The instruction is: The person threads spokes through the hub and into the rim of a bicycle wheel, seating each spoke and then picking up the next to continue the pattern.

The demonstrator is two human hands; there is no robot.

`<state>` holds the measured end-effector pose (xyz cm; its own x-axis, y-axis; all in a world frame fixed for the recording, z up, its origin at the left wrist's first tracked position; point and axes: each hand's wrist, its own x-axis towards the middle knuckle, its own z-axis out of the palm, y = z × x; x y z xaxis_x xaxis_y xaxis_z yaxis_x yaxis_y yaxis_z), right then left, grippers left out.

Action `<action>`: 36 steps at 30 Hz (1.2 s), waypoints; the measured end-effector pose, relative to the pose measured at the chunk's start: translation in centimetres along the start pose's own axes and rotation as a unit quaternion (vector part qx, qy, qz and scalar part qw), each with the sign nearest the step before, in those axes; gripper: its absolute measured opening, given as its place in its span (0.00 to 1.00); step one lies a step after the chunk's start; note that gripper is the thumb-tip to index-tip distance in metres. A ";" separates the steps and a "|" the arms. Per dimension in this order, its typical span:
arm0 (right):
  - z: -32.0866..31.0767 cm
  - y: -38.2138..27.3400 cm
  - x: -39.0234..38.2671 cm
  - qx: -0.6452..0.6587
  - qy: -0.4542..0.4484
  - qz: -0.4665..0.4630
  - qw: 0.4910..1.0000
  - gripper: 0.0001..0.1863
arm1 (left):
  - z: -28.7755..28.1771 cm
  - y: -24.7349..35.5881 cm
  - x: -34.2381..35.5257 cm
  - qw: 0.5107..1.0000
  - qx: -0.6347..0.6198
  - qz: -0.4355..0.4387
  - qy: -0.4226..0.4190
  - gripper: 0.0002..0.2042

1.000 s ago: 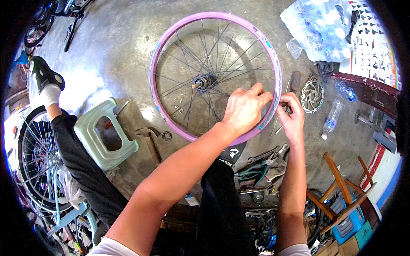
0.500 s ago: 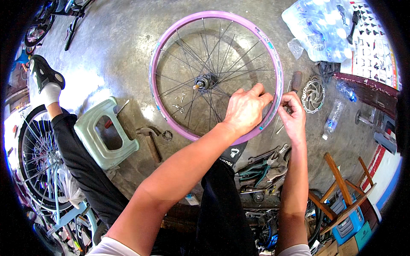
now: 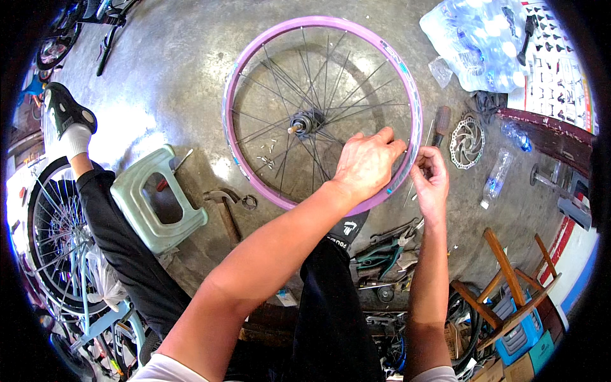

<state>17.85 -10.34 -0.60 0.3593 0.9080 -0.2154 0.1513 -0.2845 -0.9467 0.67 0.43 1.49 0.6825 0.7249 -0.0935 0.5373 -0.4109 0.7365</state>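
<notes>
A bicycle wheel with a pink rim [image 3: 318, 21], dark spokes and a black hub [image 3: 307, 122] lies flat before me, without a tire. My left hand [image 3: 370, 162] reaches over its near right part, fingers bent together at the inner edge of the rim. What those fingers grip is hidden beneath them. Just outside the same stretch of rim is my right hand [image 3: 433, 181], its thumb and fingers curled into a pinch. Anything in that pinch is too small to name. Several small silver spoke nipples [image 3: 266, 156] show through the spokes on the floor.
Right of the wheel lie a screwdriver [image 3: 442, 122], a brake disc [image 3: 468, 142] and a plastic bottle [image 3: 497, 181]. A hammer [image 3: 226, 216] and a pale green stool [image 3: 149, 235] are at left. Pliers [image 3: 379, 256] lie nearer me; wrapped bottles [image 3: 474, 48] stand far right.
My right hand has shifted slightly downward and left along the outer rim, uncovering more of the screwdriver. My left hand and the wheel are nearly unmoved.
</notes>
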 end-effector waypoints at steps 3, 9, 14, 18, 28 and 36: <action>1.3 -0.4 -1.0 0.032 0.060 0.033 0.997 0.15 | -0.6 0.6 0.3 1.000 -0.008 -0.019 -0.009 0.12; 3.4 0.0 -2.1 0.122 0.136 0.053 0.982 0.17 | -1.2 0.0 0.8 0.997 -0.041 -0.011 -0.064 0.10; 3.9 0.1 -2.5 0.145 0.145 0.066 0.977 0.19 | -1.6 -0.3 1.2 0.996 -0.014 -0.012 -0.092 0.10; 3.9 0.0 -2.4 0.150 0.143 0.064 0.976 0.20 | -1.4 -0.3 1.4 0.996 -0.043 -0.022 -0.081 0.11; 4.0 0.0 -2.4 0.153 0.146 0.065 0.975 0.20 | -1.7 0.0 1.5 0.994 -0.053 -0.046 -0.079 0.11; 4.1 0.7 -2.5 0.160 0.149 0.060 0.974 0.19 | -1.3 -0.6 1.2 0.994 -0.037 -0.027 -0.099 0.10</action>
<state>13.30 -11.57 -1.66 0.6158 0.7304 -0.2956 -0.1854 -0.2303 -0.9553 0.54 2.27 1.81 0.7420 0.6186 -0.2585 0.5428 -0.3278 0.7732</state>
